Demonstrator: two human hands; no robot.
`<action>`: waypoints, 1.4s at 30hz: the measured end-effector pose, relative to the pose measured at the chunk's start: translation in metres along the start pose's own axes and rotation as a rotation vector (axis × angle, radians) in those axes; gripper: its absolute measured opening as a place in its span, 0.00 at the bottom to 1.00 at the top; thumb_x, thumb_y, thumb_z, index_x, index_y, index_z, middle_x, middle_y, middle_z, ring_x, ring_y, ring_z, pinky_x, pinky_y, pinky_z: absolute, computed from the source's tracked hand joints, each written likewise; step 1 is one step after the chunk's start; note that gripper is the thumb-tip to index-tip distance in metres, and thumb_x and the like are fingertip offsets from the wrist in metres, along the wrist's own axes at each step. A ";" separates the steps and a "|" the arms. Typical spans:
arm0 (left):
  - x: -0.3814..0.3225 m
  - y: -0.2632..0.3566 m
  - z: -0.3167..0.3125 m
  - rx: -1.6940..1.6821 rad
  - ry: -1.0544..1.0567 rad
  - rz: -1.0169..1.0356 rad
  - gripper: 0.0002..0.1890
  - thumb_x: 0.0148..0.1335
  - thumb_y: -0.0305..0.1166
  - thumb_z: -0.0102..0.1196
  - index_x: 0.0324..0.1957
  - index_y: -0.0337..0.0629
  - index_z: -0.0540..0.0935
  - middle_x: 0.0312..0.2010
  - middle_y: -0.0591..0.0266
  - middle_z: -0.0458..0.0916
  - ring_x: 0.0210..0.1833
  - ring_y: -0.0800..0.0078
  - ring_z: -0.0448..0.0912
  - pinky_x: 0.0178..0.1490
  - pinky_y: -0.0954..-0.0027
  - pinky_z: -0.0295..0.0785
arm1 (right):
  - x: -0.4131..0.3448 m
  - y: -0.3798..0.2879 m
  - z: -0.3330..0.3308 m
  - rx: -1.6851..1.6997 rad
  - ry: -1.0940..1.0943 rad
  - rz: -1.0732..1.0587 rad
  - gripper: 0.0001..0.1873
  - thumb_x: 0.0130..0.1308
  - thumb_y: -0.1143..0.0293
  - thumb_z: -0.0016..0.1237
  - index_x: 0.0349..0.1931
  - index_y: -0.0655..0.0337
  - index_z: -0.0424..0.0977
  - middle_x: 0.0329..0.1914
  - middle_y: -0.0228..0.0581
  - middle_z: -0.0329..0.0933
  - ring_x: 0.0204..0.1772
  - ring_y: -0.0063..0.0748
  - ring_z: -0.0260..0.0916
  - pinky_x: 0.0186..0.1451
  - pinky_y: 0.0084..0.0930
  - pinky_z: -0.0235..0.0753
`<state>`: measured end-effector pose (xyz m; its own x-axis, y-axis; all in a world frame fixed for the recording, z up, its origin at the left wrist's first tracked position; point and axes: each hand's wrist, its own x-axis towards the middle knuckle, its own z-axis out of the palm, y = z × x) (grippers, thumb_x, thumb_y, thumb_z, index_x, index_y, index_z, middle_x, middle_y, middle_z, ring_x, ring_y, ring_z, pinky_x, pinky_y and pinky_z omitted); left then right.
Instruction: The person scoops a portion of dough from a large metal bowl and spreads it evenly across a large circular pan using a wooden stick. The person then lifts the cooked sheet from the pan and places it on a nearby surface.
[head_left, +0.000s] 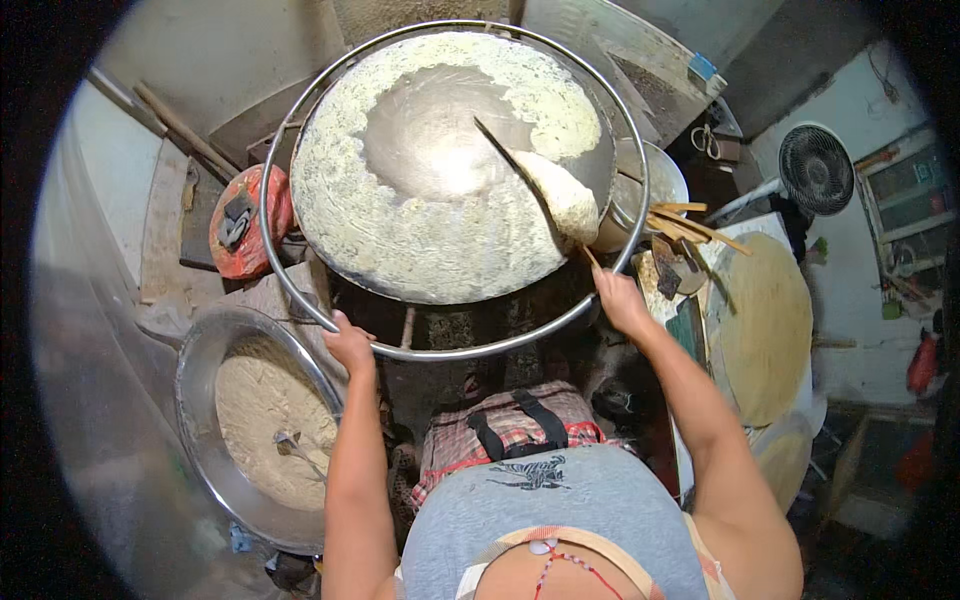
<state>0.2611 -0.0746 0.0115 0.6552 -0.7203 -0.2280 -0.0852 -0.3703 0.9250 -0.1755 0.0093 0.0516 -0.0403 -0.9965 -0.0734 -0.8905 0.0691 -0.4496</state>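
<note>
My left hand (349, 341) grips the front left of a round steel rail (480, 352) that circles a large round griddle (442, 127). Pale batter (435, 232) coats the griddle in a broad ring, leaving bare metal at the middle and towards the right edge. In my right hand (621, 300), close to the rail, is the handle of a long, thin-bladed spreader (517, 165). Its blade lies across the griddle, from the right front edge towards the centre. A thick lump of batter (566, 199) rests against the blade's right side.
A wide metal basin (199, 375) of thick batter with a ladle (289, 444) stands at left. Beside the griddle are a red plastic-covered container (251, 225) and a bucket (671, 169). Wooden sticks (686, 225), round flatbreads (761, 330) and a fan (816, 169) are at right.
</note>
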 end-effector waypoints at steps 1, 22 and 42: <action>0.006 0.013 -0.001 0.042 0.001 0.018 0.20 0.71 0.42 0.40 0.41 0.28 0.68 0.15 0.53 0.73 0.13 0.66 0.73 0.18 0.64 0.71 | 0.018 -0.003 -0.007 0.081 0.052 0.026 0.29 0.75 0.53 0.25 0.30 0.73 0.70 0.29 0.65 0.71 0.37 0.71 0.68 0.38 0.51 0.69; 0.070 -0.014 0.003 0.275 0.031 0.157 0.28 0.71 0.47 0.38 0.41 0.23 0.73 0.26 0.41 0.77 0.29 0.48 0.76 0.37 0.54 0.69 | 0.016 0.003 -0.011 -0.306 0.173 -0.333 0.17 0.62 0.81 0.37 0.52 0.75 0.63 0.28 0.54 0.71 0.30 0.53 0.73 0.29 0.43 0.73; 0.104 -0.037 -0.002 0.286 -0.096 0.172 0.25 0.70 0.44 0.45 0.35 0.22 0.69 0.14 0.52 0.74 0.15 0.61 0.73 0.20 0.59 0.67 | 0.006 0.028 -0.027 -0.120 -0.124 -0.168 0.13 0.70 0.66 0.35 0.42 0.66 0.68 0.29 0.58 0.73 0.34 0.58 0.74 0.33 0.47 0.75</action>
<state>0.3340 -0.1340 -0.0458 0.5402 -0.8334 -0.1167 -0.4040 -0.3786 0.8327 -0.2128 0.0038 0.0629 0.1620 -0.9796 -0.1186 -0.9277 -0.1102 -0.3567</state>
